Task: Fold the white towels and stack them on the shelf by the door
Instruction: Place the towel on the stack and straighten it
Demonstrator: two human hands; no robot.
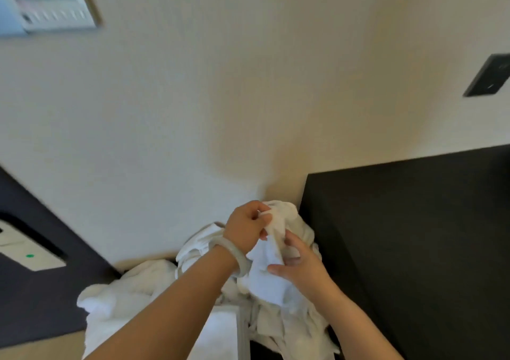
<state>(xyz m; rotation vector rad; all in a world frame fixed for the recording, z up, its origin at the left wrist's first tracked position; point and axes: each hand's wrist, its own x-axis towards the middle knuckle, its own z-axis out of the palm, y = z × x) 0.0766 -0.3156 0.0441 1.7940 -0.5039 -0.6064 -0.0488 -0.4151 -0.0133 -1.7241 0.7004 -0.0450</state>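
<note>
Faces a cream wall (248, 83), with a dark panel (414, 235) low on the right. Looks down on a loose heap of white towels (124, 299) piled at the foot of the wall, rumpled and unfolded. Holds one towel (270, 282) up over the right side of that heap, bunched and not yet spread. Pinches its upper edge in the curled fingers of the left hand (245, 230), close by the panel's top corner. Grips the cloth just below with the right hand (300, 265), thumb and fingers closed around a fold. Wears a pale bracelet (234, 252) on the left wrist.

Reads as the very start of a fold: hunting out an edge or corner on a single towel. Calls next for sliding both hands apart along that edge to reach two corners, then shaking the cloth out flat before halving it. Shows no shelf or door, so puts stacking well off. Leaves, by the look of the heap, most of the task to do.
</note>
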